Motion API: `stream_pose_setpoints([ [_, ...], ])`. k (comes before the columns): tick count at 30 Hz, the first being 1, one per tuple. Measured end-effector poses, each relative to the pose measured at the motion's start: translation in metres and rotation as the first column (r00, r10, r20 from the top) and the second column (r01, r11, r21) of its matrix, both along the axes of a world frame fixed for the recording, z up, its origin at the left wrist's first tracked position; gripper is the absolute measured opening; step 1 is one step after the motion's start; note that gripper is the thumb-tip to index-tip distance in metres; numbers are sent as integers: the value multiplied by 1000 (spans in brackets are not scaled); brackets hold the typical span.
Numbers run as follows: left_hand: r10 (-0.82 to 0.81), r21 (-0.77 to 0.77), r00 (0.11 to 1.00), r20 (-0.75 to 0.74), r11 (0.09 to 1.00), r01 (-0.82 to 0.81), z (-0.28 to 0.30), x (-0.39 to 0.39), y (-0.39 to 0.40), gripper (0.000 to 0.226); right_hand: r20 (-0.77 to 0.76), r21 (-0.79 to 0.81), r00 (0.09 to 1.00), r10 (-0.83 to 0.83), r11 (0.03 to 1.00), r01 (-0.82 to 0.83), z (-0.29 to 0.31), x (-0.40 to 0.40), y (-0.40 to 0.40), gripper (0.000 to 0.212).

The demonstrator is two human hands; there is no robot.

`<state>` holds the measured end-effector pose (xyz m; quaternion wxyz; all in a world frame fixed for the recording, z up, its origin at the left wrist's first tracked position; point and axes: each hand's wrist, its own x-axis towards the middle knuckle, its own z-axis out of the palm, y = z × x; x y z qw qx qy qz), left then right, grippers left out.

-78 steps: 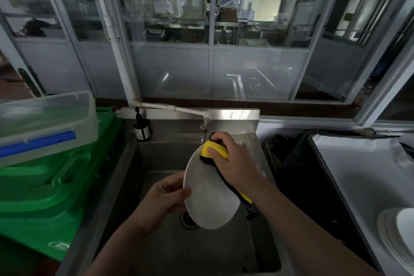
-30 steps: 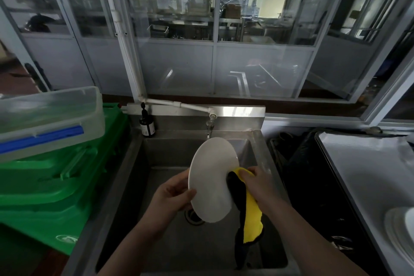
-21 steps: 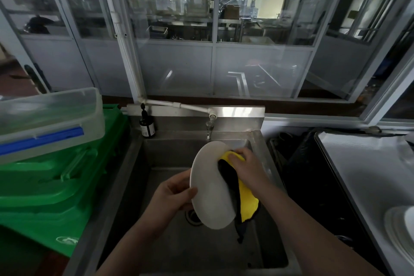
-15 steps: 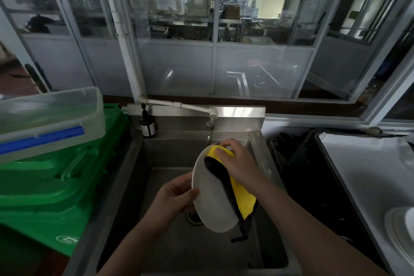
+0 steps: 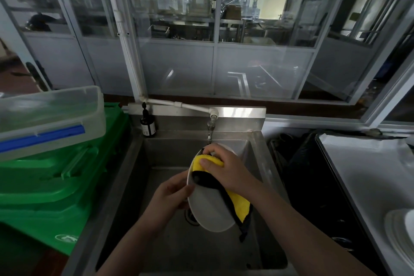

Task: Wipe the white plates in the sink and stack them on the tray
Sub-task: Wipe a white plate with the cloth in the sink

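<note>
A white plate [image 5: 209, 210] is held tilted on edge above the steel sink [image 5: 170, 150]. My left hand [image 5: 170, 197] grips its left rim, thumb on the front face. My right hand [image 5: 226, 168] presses a yellow and black cloth [image 5: 237, 204] against the plate's upper part, fingers curled over the top rim. The cloth hangs down the plate's right side. A stack of white plates [image 5: 401, 233] lies on the grey tray [image 5: 363, 175] at the right edge.
The tap [image 5: 211, 119] juts out just above the plate. A dark soap bottle [image 5: 147, 125] stands at the sink's back left corner. Green crates [image 5: 56, 186] with a clear plastic box [image 5: 44, 119] on top fill the left. A dark bin [image 5: 302, 163] sits between sink and tray.
My right hand with the cloth has slid from the plate's lower right edge up to its top rim. The plate has tilted a little. My left hand has kept its grip.
</note>
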<state>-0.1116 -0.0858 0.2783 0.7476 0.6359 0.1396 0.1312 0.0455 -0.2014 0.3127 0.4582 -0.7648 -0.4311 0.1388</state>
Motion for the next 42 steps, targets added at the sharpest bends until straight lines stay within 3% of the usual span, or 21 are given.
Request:
stream_pose_setpoints([
  [4, 54, -18, 998, 34, 998, -53, -4, -3, 2, 43, -123, -29, 986, -111, 994, 108, -6, 9, 0, 19],
  [7, 108, -31, 993, 51, 994, -107, -9, -2, 2, 30, -178, -61, 970, -168, 985, 159, -13, 13, -2, 24],
  [13, 185, -83, 983, -18, 979, -186, -11, 4, -8, 35, -235, -100, 930, -282, 959, 266, -23, 16, -9, 22],
  [16, 207, -116, 978, -20, 971, -208, -15, 5, -10, 42, -238, -156, 918, -318, 945, 287, -27, 22, -17, 27],
  [26, 309, -151, 951, -3, 940, -306, -16, 11, -13, 30, -247, -282, 889, -385, 906, 314, -42, 34, -43, 24],
  [35, 309, -93, 950, -57, 945, -313, -18, 10, -16, 26, -200, -453, 935, -292, 874, 176, -58, 22, -65, 9],
  [42, 294, -88, 955, -47, 951, -297, -15, 14, -15, 26, -153, -399, 928, -341, 880, 258, -57, 19, -60, 9],
])
